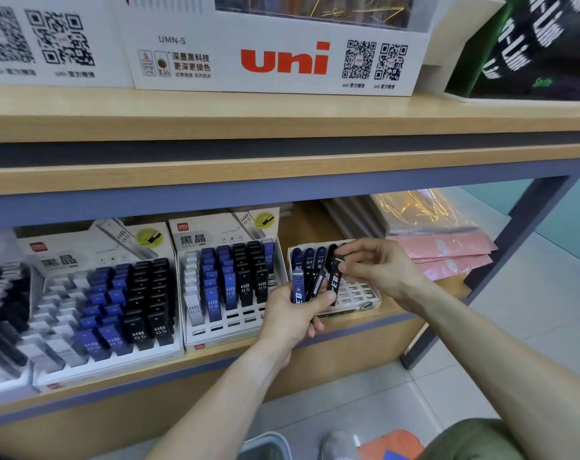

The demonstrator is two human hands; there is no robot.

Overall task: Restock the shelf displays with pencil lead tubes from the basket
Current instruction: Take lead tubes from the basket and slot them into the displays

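Black lead tube: pinched by right hand, upright, over small display tray.
Left hand: fingers curled round a bunch of lead tubes, blue and black.
Tray: lower shelf, right of HB 0.5 display.
Basket: bottom edge, on floor.

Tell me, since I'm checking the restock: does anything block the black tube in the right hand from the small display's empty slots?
Nothing visible does. The right hand pinches the black tube just above the small display, whose front slots lie open below it.
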